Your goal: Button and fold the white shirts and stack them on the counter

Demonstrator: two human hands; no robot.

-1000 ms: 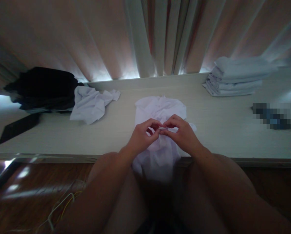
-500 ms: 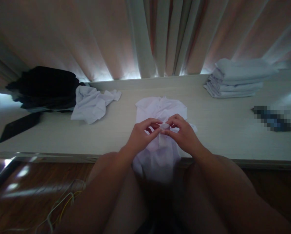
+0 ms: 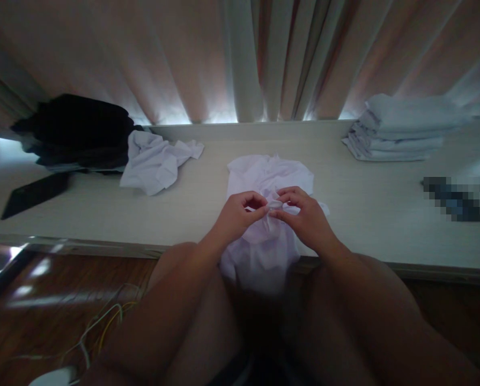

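A white shirt (image 3: 264,177) lies on the pale table (image 3: 368,214), its lower part hanging over the front edge towards me. My left hand (image 3: 237,217) and my right hand (image 3: 306,217) meet at the middle of the shirt. Both pinch a small fold of its fabric between thumb and fingers, fingertips almost touching. What exactly sits between the fingertips is too small to tell.
A crumpled white garment (image 3: 155,163) lies at the left, beside a pile of dark clothes (image 3: 76,131) and a flat black object (image 3: 34,194). A stack of folded pale garments (image 3: 400,128) stands at the back right. Curtains (image 3: 240,53) hang behind. Wires (image 3: 103,321) lie on the wooden floor.
My hands stay pinched on the shirt's middle, fingers shifting slightly. The camera has tilted a little, so everything sits slightly higher and further right in view.
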